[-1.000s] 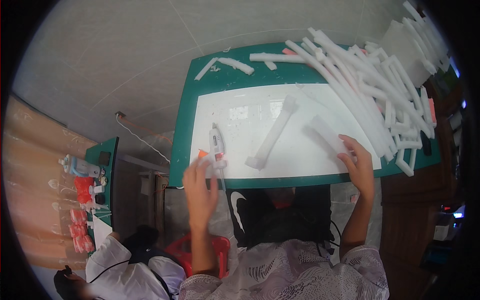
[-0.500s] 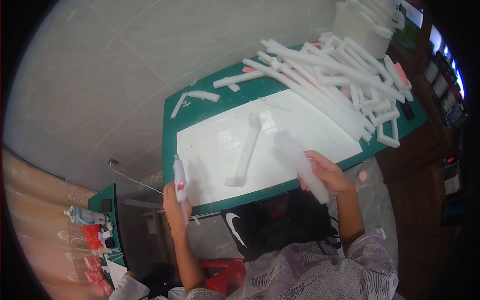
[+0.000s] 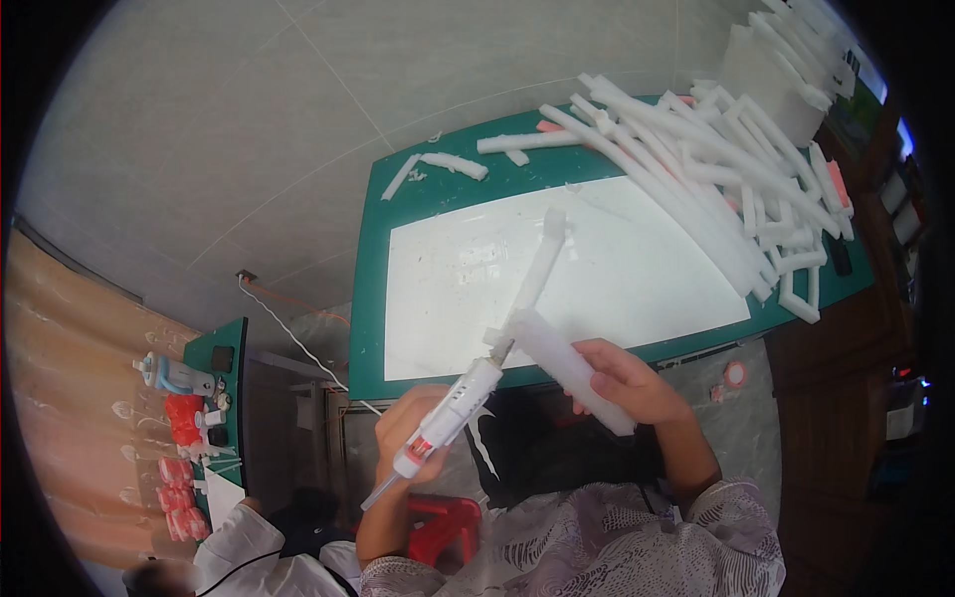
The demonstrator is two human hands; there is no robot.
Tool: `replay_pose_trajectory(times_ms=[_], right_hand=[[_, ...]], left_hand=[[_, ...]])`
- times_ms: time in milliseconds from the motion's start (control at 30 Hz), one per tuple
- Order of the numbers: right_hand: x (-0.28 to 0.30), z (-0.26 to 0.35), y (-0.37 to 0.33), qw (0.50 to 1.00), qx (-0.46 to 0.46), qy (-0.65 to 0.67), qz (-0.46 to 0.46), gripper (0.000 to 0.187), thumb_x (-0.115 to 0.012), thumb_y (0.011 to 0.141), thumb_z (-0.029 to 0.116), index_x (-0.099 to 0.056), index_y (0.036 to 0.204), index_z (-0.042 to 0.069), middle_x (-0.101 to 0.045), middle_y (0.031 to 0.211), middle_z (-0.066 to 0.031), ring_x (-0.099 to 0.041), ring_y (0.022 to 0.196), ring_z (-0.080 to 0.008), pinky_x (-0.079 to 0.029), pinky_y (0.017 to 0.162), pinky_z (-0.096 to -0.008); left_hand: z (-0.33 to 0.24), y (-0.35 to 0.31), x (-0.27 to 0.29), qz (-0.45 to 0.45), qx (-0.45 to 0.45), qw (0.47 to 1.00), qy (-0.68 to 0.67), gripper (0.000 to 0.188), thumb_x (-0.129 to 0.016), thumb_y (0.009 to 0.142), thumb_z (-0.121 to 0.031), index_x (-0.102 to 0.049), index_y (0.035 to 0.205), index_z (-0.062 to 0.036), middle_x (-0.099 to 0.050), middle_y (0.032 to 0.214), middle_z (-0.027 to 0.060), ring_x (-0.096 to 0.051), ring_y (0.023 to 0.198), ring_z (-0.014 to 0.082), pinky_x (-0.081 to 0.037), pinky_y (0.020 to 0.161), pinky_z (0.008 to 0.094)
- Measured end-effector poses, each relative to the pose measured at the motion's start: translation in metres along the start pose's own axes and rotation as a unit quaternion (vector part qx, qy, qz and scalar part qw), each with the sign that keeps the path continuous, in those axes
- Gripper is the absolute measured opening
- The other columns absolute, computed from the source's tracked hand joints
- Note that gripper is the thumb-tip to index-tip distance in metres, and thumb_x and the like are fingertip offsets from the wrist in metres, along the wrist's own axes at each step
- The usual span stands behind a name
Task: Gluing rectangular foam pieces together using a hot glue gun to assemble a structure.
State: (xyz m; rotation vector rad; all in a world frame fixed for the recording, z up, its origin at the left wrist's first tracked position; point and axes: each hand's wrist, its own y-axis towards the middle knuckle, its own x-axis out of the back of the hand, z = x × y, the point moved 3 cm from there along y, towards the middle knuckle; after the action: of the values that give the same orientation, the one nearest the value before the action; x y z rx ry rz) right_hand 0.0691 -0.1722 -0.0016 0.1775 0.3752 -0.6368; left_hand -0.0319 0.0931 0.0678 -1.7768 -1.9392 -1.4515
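My left hand [image 3: 410, 430] is closed round a white hot glue gun [image 3: 450, 416], with a glue stick poking out of its back end. The gun's nozzle meets, or nearly meets, the far end of a white foam strip [image 3: 572, 370]. That strip is held at a slant in my right hand [image 3: 629, 383], fingers on one side and thumb on the other. Beyond them a second foam piece [image 3: 538, 274], with short end blocks, lies on the white board [image 3: 448, 289]; its near end is partly hidden behind the gun tip and the held strip.
Long foam strips and bent foam pieces [image 3: 696, 179] are heaped on the right of the green table [image 3: 370, 269]. Small foam scraps [image 3: 453, 164] lie at its far left. A red stool [image 3: 443, 522] stands below. Another person's white sleeve [image 3: 234, 547] shows at lower left, near a side table [image 3: 229, 368].
The glue gun has come rightward and up to the end of the foam strip. My right hand has tilted the strip and drawn it slightly nearer. The whole view has shifted.
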Motion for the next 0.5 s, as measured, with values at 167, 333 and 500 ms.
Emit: replay_pose_trajectory(times_ms=[167, 333, 500], right_hand=[[-0.0019, -0.0007, -0.0010, 1.000, -0.008, 0.005, 0.002, 0.042, -0.047, 0.104, 0.018, -0.039, 0.143, 0.003, -0.058, 0.109, -0.0105, -0.061, 0.092, -0.0156, -0.053, 0.081, -0.0306], [-0.0039, 0.0001, 0.0009, 1.000, -0.009, 0.007, 0.017, 0.042, -0.047, 0.104, 0.018, -0.039, 0.142, 0.001, -0.058, 0.108, -0.0100, -0.061, 0.092, -0.0151, -0.052, 0.082, -0.0306], [-0.0036, -0.0019, 0.0012, 1.000, -0.013, 0.007, 0.013, 0.042, -0.047, 0.104, 0.019, -0.039, 0.142, 0.001, -0.059, 0.108, -0.0108, -0.061, 0.091, -0.0154, -0.052, 0.082, -0.0305]], left_hand=[[-0.0023, 0.0031, -0.0060, -0.002, 0.003, 1.000, -0.029, 0.024, -0.068, 0.075, -0.012, -0.063, 0.093, 0.0050, -0.067, 0.090, 0.0204, -0.068, 0.080, 0.0343, -0.055, 0.070, 0.0356], [0.0015, 0.0027, -0.0065, -0.009, -0.005, 1.000, -0.028, 0.023, -0.068, 0.076, -0.013, -0.063, 0.090, 0.0048, -0.065, 0.086, 0.0189, -0.067, 0.075, 0.0333, -0.053, 0.067, 0.0354], [0.0040, 0.0016, -0.0075, -0.012, -0.009, 1.000, -0.021, 0.021, -0.067, 0.074, -0.012, -0.063, 0.087, 0.0042, -0.064, 0.082, 0.0175, -0.064, 0.070, 0.0324, -0.051, 0.062, 0.0357]])
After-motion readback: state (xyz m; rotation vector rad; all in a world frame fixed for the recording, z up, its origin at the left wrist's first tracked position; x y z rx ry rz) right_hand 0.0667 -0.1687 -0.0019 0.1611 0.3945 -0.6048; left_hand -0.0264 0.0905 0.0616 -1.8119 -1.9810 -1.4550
